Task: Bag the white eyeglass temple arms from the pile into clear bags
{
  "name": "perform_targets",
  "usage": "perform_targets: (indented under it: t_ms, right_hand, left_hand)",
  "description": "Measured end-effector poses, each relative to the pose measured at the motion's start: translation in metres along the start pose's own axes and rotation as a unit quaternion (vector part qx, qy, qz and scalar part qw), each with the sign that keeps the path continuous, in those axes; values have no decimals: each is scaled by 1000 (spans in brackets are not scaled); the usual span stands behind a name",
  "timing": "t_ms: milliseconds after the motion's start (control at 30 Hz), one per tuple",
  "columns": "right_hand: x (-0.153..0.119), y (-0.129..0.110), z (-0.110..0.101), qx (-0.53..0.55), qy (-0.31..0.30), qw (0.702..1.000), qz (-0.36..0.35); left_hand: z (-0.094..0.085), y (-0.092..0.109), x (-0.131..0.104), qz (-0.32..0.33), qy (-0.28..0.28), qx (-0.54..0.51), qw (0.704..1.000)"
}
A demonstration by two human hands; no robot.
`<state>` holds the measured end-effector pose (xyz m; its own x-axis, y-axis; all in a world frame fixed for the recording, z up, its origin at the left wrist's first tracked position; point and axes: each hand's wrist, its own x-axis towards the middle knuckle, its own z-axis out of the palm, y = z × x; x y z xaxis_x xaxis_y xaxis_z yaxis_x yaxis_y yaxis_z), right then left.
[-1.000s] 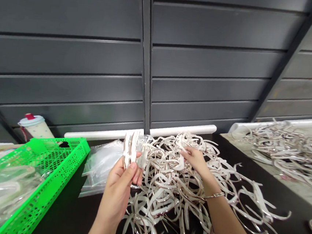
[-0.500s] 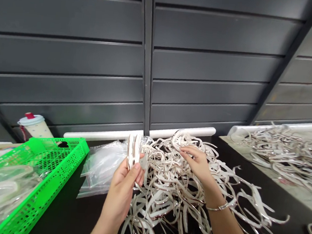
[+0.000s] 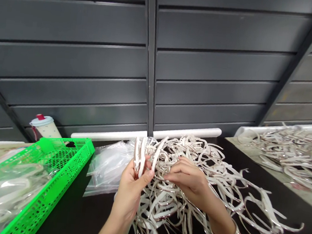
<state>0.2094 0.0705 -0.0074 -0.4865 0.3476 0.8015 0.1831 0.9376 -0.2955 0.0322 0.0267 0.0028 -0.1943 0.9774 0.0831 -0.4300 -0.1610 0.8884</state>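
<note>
My left hand is closed around a small bundle of curved white-and-chrome trim strips, held upright with the thumb across the front. My right hand pinches the lower end of another curved strip, whose raised end stands just right of the bundle, close to my left thumb. Under and behind both hands spreads a tangled pile of similar strips, white on one face and shiny metallic on the other. My right fingertips are partly hidden behind the hand.
To the left, a green perforated basket holds bagged strips. Clear plastic bags lie between basket and pile. A lidded cup stands behind the basket. White tubes run along the grey wall; another strip heap lies far right.
My right hand has come from the back of the pile toward my left hand, bringing a strip beside the bundle. The view has shifted slightly left.
</note>
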Motion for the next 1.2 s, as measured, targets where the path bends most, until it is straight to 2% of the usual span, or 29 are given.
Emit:
perform_targets:
  t_ms: [133,300,400,500,567,667,767,867,967,1067,1200]
  right_hand:
    - [-2,6,0,44,20,998,31]
    - [-6,20,-6,89,59,971,214]
    - [-6,22,-10,189,74,936,287]
    - [-5,17,-9,313,138,888,307]
    - [-4,12,-8,377,179,855,308]
    - [-1,6,-7,440,201,818,312]
    - [1,3,-7,471,203,800,313]
    - [0,5,-7,476,203,796,314]
    - [-4,8,-7,466,197,810,297]
    - [-8,7,-9,443,162,842,262]
    - [-9,-2,-17,416,74,897,131]
  left_hand:
    - [1,3,-5,-19,-22,-17,999]
    - [1,4,-9,-11,-19,-8,1000]
    - [1,7,-9,-2,-22,-17,1000]
    - [1,10,-7,-14,-35,-66,997]
    - [0,11,-4,-59,-44,-123,990]
    - [0,11,0,-142,-54,-199,968]
    - [0,8,3,-184,-59,-230,954]
    - [2,6,3,-180,-53,-228,955]
    - [2,4,2,-139,-46,-178,973]
    - [-2,-1,-2,-42,-20,-64,997]
    - [-6,-6,-6,86,16,46,995]
